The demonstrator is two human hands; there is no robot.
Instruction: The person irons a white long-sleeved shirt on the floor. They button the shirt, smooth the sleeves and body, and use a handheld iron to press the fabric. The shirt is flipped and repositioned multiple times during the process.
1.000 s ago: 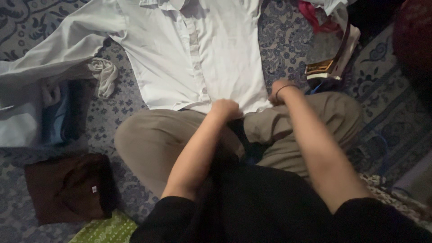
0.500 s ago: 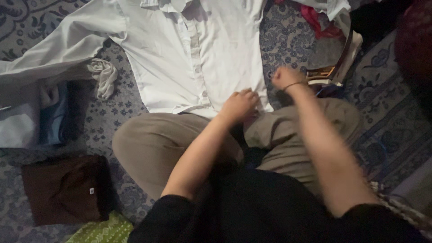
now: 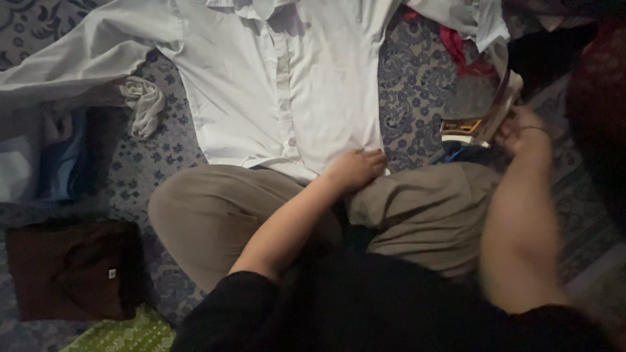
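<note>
White cotton fills the top of our view: a buttoned shirt (image 3: 287, 78) lies spread front-up on the patterned blue-grey carpet (image 3: 417, 72), its collar at the upper edge and one long sleeve stretched out to our left. We sit cross-legged with the hem of the shirt lying just at our khaki-trousered knees (image 3: 215, 208).

Our left hand (image 3: 357, 168) rests on the lower hem of the shirt, near its right bottom corner. The fingers are curled loosely together and pressed down on the cloth; whether they pinch the hem itself we cannot tell, since the knuckles hide the fingertips.

Our right hand (image 3: 515, 129), with a thin bracelet at the wrist, is well apart from the shirt, out to our right beside the knee. It is blurred, and the fingers seem bunched against a pale flat object with a gold-and-dark box (image 3: 462, 126) just beside it. We cannot tell whether the hand grips anything.

A small crumpled cream cloth (image 3: 145, 103) lies on the carpet under the outstretched sleeve. Further left sits a pile of pale blue fabric (image 3: 59, 156). A folded dark brown garment (image 3: 68, 268) lies beside our left knee, and a green patterned cloth (image 3: 124, 334) shows at the bottom edge. A red cloth (image 3: 460, 45) lies near the upper right.
</note>
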